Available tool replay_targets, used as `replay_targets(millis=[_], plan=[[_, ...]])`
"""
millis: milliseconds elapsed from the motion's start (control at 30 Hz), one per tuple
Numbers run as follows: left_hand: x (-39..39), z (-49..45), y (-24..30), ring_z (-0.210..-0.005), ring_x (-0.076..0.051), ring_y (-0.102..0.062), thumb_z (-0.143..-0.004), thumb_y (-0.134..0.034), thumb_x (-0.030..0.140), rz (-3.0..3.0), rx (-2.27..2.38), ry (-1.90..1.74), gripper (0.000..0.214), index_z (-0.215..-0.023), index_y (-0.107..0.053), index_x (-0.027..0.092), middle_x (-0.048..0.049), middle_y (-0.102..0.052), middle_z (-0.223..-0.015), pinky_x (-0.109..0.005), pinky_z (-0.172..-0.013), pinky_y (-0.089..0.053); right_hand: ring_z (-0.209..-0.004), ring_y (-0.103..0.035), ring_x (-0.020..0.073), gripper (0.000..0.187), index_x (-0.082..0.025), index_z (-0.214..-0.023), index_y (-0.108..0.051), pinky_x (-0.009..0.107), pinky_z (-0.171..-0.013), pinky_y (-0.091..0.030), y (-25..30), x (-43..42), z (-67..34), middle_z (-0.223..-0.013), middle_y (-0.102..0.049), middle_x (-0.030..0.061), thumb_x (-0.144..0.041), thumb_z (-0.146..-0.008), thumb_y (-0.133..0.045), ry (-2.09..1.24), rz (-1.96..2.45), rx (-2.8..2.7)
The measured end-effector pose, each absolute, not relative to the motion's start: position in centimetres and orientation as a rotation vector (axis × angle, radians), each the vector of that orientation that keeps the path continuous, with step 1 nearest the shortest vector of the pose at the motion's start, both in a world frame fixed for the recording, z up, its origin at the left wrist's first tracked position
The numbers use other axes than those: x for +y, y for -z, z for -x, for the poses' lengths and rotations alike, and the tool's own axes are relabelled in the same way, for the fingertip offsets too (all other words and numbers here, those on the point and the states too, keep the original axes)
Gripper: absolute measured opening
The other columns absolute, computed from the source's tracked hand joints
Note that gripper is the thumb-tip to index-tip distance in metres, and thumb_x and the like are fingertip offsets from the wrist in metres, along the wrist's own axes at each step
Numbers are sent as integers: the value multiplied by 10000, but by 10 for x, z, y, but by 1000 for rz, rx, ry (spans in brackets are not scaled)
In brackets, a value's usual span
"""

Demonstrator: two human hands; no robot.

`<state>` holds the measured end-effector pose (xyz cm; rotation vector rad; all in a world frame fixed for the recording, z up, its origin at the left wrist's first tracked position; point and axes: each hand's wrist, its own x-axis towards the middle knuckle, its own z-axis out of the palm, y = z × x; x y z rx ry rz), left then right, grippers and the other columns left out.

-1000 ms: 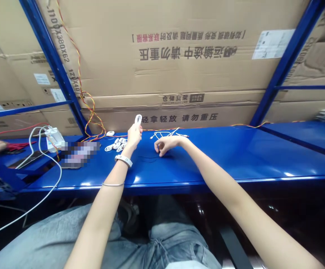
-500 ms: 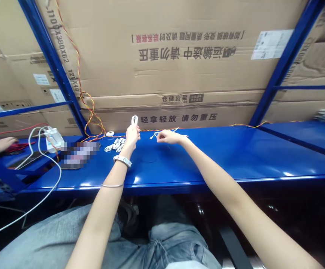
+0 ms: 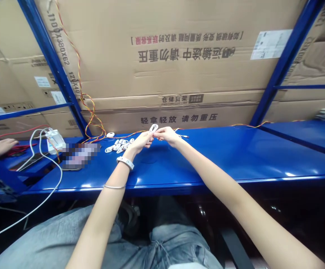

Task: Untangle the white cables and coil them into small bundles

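Partly hidden by the fingers, a white cable loop is pinched up between the left hand and the right hand, both closed narrowly on it above the blue steel bench, near its back edge. Where the loop's lower end goes cannot be made out behind the fingers. A thin white cable is seen just right of the right hand, though its link to the loop cannot be told. Left of the hands, bundled white cables are laid on the bench, with a small white object just behind them, too small for its kind to be told. Further left, a pixelated patch obscures whatever lies there, and a white plug-in unit stands beside a looping white cord. A co-worker's hand is cut off by the left frame edge. Twisted orange-and-yellow wire runs down in front of the cardboard cartons. Right of the hands, the blue surface extends well toward the frame edge, while the bench's front edge passes beneath both forearms.
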<state>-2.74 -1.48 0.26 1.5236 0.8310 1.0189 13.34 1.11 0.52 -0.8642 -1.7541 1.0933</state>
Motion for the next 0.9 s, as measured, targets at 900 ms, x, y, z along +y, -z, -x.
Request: replay_targets(millis=[900], plan=[[-28, 41, -18, -442, -22, -234, -819, -638, 404, -1485, 613, -871, 302, -766, -475, 155, 72, -273, -600, -132, -390, -181, -733, -619, 175, 241, -141, -843, -724, 252, -717, -420, -27, 9, -147, -766, -703, 57, -201, -863, -492, -269, 838, -2273]])
